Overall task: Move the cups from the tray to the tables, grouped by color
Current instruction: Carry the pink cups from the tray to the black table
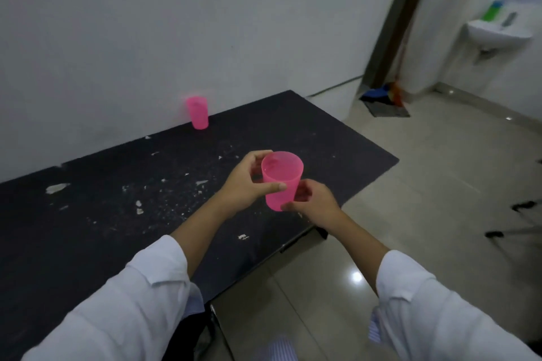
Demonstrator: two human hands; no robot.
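Observation:
A pink cup is held upright in the air above the right part of a black table. My left hand grips it from the left, thumb across its front. My right hand holds it from below on the right, fingers curled round its base. A second pink cup stands upright on the table at the far edge, close to the white wall. No tray is in view.
The black tabletop is worn, with several white chips in its surface. Past its right edge lies shiny tiled floor. A white wall sink hangs at the far right, and a broom and dustpan lean in the corner.

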